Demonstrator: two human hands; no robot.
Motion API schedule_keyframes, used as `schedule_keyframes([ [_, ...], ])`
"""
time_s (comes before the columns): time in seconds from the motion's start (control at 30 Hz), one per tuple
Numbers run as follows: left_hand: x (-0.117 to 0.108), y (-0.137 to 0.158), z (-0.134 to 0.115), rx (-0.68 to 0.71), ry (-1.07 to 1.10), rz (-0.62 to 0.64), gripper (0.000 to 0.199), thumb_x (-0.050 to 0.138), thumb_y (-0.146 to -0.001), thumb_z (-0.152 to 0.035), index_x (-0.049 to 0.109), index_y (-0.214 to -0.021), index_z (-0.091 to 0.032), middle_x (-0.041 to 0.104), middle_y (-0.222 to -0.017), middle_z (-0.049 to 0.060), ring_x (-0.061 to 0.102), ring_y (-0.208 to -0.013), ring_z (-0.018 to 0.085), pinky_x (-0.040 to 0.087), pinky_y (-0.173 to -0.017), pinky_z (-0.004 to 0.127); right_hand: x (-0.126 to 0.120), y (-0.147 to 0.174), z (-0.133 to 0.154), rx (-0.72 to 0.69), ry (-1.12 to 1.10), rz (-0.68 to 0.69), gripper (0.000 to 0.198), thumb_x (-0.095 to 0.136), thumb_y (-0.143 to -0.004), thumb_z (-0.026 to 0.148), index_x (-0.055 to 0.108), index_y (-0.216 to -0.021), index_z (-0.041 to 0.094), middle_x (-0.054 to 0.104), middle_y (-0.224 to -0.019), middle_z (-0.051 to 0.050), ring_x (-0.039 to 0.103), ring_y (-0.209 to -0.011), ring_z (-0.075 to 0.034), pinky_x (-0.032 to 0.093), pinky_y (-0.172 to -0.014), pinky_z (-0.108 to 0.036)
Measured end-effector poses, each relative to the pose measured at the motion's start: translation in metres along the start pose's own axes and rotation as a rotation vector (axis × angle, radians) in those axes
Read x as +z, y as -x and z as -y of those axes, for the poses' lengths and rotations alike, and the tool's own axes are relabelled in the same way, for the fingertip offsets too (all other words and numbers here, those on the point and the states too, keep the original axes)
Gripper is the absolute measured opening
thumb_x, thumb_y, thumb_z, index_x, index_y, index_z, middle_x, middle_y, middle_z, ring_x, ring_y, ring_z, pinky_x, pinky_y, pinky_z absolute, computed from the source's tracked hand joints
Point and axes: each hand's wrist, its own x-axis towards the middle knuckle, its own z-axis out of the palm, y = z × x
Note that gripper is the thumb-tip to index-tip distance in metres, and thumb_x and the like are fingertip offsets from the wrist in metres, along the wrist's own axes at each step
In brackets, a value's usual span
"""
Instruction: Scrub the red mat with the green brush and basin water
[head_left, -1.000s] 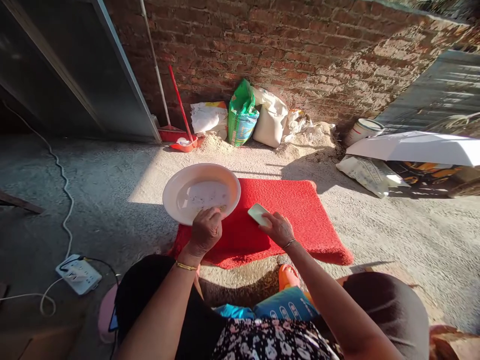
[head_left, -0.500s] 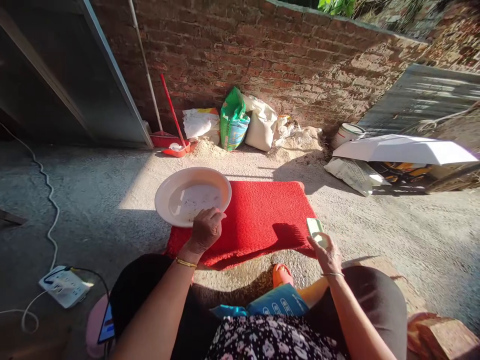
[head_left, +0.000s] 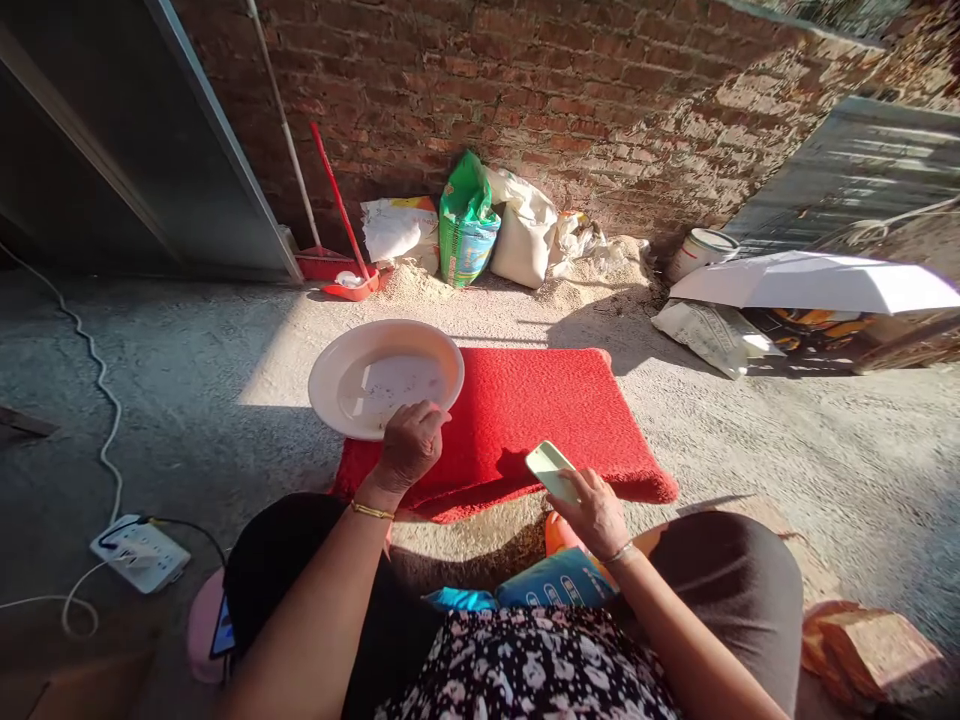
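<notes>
My left hand [head_left: 411, 445] is closed in a fist at the near rim of a pale basin [head_left: 324, 395]; whatever its fingers hold, if anything, is hidden. Shallow liquid with dark specks lies in the basin, which rests partly on the left end of a folded red rug [head_left: 547, 400]. In my right hand [head_left: 596, 510] is a pale green scrubbing brush [head_left: 551, 468], its flat back facing up and its bristles out of sight. The brush is over the rug's front edge, with a shadow to its left.
A blue packet [head_left: 551, 580] lies between my legs. On the left are a white power strip [head_left: 141, 553] and a cord. Sacks [head_left: 469, 225], spilled grain-like material and a red dustpan [head_left: 356, 285] line the brick wall. A white umbrella [head_left: 810, 280] lies right, a stone block [head_left: 885, 655] nearer.
My right hand has swung left with the brush, from the rug's right end toward its middle front. My left hand stays closed by the basin. The view has tilted slightly downward.
</notes>
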Motion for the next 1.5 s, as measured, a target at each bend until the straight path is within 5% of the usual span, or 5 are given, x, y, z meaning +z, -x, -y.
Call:
schedule_keyframes([
  [0.23, -0.001, 0.001, -0.002, -0.02, 0.014, 0.013, 0.036, 0.045, -0.094, -0.003, 0.076, -0.094, -0.021, 0.074, -0.087, 0.006, 0.063, -0.077, 0.023, 0.045, -0.074, 0.037, -0.048, 0.023, -0.075, 0.589, -0.039, -0.07, 0.057, 0.071, -0.078, 0.07, 0.076, -0.112, 0.024, 0.075, -0.105, -0.013, 0.069, -0.085, -0.03, 0.052, -0.07, -0.04],
  [0.6, 0.004, 0.0, 0.001, -0.013, 0.011, 0.02, 0.035, 0.046, -0.092, -0.001, 0.075, -0.093, -0.021, 0.073, -0.086, 0.006, 0.063, -0.076, 0.023, 0.046, -0.073, 0.036, 0.014, -0.035, 0.122, -0.171, -0.071, 0.211, 0.039, 0.081, -0.088, 0.049, 0.075, -0.122, 0.031, 0.072, -0.105, -0.006, 0.067, -0.089, -0.022, 0.049, -0.078, -0.03],
  [1.03, 0.006, 0.0, 0.001, 0.033, 0.007, -0.056, 0.035, 0.046, -0.09, 0.0, 0.072, -0.089, -0.022, 0.073, -0.083, 0.004, 0.065, -0.075, 0.021, 0.047, -0.071, 0.035, -0.085, 0.001, -0.126, 0.757, -0.001, -0.161, 0.051, 0.073, -0.076, 0.069, 0.077, -0.098, 0.023, 0.068, -0.085, -0.012, 0.063, -0.074, -0.031, 0.051, -0.072, -0.05],
  [1.37, 0.046, 0.018, -0.045, 0.223, 0.021, 0.156, 0.03, 0.049, -0.097, -0.007, 0.076, -0.102, -0.021, 0.075, -0.1, 0.009, 0.069, -0.089, 0.024, 0.052, -0.083, 0.039, -0.017, 0.001, -0.034, 0.076, -0.232, -0.101, 0.043, 0.071, -0.086, 0.055, 0.078, -0.114, 0.023, 0.075, -0.106, -0.013, 0.066, -0.096, -0.029, 0.053, -0.09, -0.044],
  [1.5, 0.073, 0.038, -0.053, 0.132, -0.019, 0.366, 0.042, 0.069, -0.094, -0.03, 0.071, -0.136, -0.024, 0.066, -0.144, 0.018, 0.059, -0.135, 0.039, 0.049, -0.108, 0.055, -0.016, 0.004, -0.056, 0.272, -0.318, -0.188, 0.05, 0.074, -0.079, 0.059, 0.075, -0.115, 0.025, 0.075, -0.107, -0.01, 0.066, -0.096, -0.03, 0.052, -0.091, -0.046],
])
